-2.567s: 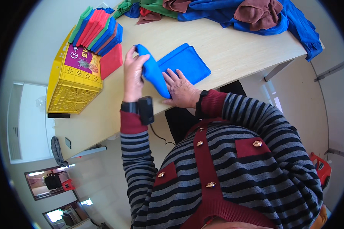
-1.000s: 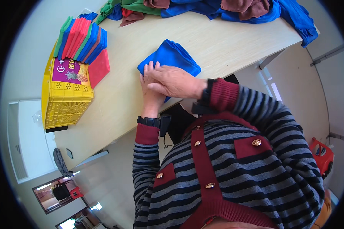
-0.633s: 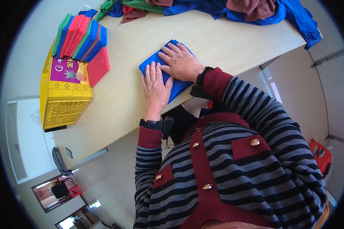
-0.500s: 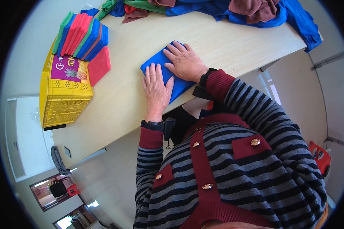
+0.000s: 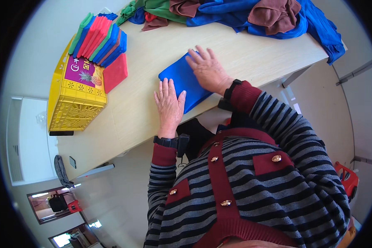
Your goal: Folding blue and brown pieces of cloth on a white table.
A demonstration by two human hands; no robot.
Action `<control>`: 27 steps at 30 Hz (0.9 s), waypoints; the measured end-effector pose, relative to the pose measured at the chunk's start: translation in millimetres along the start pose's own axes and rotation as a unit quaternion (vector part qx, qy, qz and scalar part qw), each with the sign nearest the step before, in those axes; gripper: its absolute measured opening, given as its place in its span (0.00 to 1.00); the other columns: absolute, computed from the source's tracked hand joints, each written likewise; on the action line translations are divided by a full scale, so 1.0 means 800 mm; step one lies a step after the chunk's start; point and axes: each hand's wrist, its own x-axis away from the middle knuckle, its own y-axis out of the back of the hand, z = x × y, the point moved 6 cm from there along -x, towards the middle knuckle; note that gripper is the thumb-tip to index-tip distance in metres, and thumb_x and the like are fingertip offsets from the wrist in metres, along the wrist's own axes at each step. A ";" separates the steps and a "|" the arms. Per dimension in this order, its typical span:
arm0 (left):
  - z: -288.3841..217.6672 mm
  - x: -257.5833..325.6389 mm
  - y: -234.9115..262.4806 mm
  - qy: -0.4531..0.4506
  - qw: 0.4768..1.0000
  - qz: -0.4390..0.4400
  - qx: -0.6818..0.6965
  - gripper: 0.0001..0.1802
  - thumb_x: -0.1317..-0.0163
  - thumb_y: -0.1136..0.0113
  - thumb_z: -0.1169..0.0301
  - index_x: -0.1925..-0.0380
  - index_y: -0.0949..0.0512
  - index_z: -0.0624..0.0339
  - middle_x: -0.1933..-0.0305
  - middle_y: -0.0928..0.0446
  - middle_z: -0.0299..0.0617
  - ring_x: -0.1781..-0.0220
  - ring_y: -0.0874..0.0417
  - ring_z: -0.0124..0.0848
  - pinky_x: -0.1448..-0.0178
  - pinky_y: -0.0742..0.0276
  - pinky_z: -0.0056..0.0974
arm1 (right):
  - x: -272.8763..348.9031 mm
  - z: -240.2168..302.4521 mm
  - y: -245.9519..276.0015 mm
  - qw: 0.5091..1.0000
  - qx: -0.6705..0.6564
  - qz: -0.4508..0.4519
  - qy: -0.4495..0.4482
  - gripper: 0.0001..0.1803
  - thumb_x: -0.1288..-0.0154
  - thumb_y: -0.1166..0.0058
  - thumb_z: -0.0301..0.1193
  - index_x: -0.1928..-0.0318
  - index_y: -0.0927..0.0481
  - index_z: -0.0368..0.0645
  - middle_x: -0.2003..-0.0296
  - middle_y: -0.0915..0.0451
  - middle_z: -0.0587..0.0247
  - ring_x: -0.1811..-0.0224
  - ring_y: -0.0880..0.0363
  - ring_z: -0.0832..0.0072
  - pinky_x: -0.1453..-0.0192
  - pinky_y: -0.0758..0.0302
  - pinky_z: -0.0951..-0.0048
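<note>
Watching remotely, I see left grip (image 5: pixel 168 108) and right grip (image 5: pixel 211 73) spread wide, holding nothing, over the cloth (image 5: pixel 187 82) on the surface (image 5: pixel 142 58); uneven pressure could skew it, though right-side contact is unclear.

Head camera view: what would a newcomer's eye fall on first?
Probably the yellow plastic crate on the left of the pale table, with folded multicoloured cloths ranged at its far end. Next, the folded blue cloth near the front edge, partly under the left hand and right hand. A crumpled blue, brown and green fabric heap lines the far edge.
</note>
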 end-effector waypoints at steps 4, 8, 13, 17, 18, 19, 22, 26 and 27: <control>-0.009 -0.002 0.003 -0.010 1.000 0.000 -0.008 0.38 0.25 0.50 0.51 0.25 0.41 0.65 0.19 0.45 0.52 0.16 0.50 0.51 0.18 0.56 0.63 | -0.006 0.051 0.014 0.979 -0.196 0.051 0.014 0.33 0.21 0.61 0.50 0.27 0.33 0.42 0.25 0.37 0.53 0.20 0.45 0.53 0.19 0.50 0.48; -0.024 0.009 -0.003 -0.005 0.998 -0.006 0.063 0.37 0.25 0.49 0.53 0.25 0.41 0.64 0.18 0.46 0.51 0.16 0.50 0.50 0.18 0.56 0.63 | 0.005 0.069 -0.005 0.977 -0.210 0.012 0.031 0.31 0.22 0.61 0.49 0.29 0.30 0.42 0.27 0.34 0.53 0.22 0.43 0.53 0.19 0.51 0.49; -0.019 0.014 -0.011 -0.013 1.000 0.004 0.001 0.36 0.25 0.50 0.54 0.24 0.42 0.63 0.18 0.47 0.50 0.16 0.51 0.50 0.18 0.56 0.63 | 0.009 0.044 -0.025 0.985 -0.169 0.039 0.018 0.33 0.20 0.65 0.51 0.25 0.35 0.44 0.23 0.40 0.53 0.18 0.48 0.55 0.17 0.54 0.50; -0.019 0.018 -0.008 -0.023 1.000 0.004 -0.017 0.36 0.24 0.51 0.54 0.24 0.43 0.63 0.18 0.48 0.50 0.16 0.51 0.49 0.18 0.56 0.62 | 0.010 0.028 -0.027 0.991 -0.132 0.031 0.003 0.33 0.19 0.66 0.50 0.24 0.36 0.45 0.22 0.41 0.54 0.18 0.49 0.56 0.16 0.55 0.52; -0.019 0.019 -0.008 -0.021 1.000 0.007 -0.016 0.36 0.24 0.52 0.54 0.24 0.43 0.63 0.18 0.48 0.50 0.16 0.51 0.49 0.18 0.56 0.62 | 0.010 0.027 -0.028 0.991 -0.128 0.036 -0.002 0.33 0.19 0.65 0.50 0.24 0.37 0.45 0.22 0.41 0.54 0.18 0.49 0.56 0.16 0.55 0.52; -0.019 0.020 -0.007 -0.018 1.000 0.009 -0.014 0.36 0.24 0.52 0.54 0.24 0.43 0.63 0.17 0.48 0.50 0.16 0.51 0.48 0.18 0.56 0.62 | 0.010 0.025 -0.028 0.991 -0.124 0.039 -0.007 0.33 0.20 0.65 0.50 0.24 0.37 0.45 0.22 0.41 0.55 0.18 0.50 0.57 0.16 0.56 0.52; -0.018 0.022 -0.005 -0.018 1.000 0.007 -0.015 0.36 0.24 0.52 0.54 0.24 0.43 0.63 0.17 0.48 0.50 0.16 0.51 0.48 0.18 0.56 0.62 | 0.011 0.018 -0.025 0.992 -0.117 0.042 -0.016 0.33 0.20 0.64 0.49 0.24 0.37 0.45 0.22 0.42 0.55 0.18 0.50 0.57 0.16 0.55 0.52; -0.016 0.026 0.000 -0.012 1.000 0.008 -0.006 0.35 0.23 0.52 0.54 0.25 0.41 0.63 0.18 0.46 0.50 0.17 0.48 0.48 0.18 0.55 0.62 | 0.014 0.000 -0.021 0.992 -0.109 0.049 -0.034 0.33 0.20 0.63 0.49 0.24 0.37 0.45 0.22 0.42 0.55 0.18 0.50 0.56 0.17 0.54 0.50; -0.016 0.027 0.003 -0.009 1.000 0.011 -0.001 0.34 0.23 0.52 0.55 0.25 0.40 0.63 0.19 0.45 0.51 0.17 0.47 0.48 0.18 0.54 0.62 | 0.016 -0.007 -0.021 0.991 -0.110 0.059 -0.042 0.33 0.21 0.63 0.49 0.24 0.37 0.45 0.22 0.41 0.54 0.18 0.49 0.56 0.17 0.53 0.49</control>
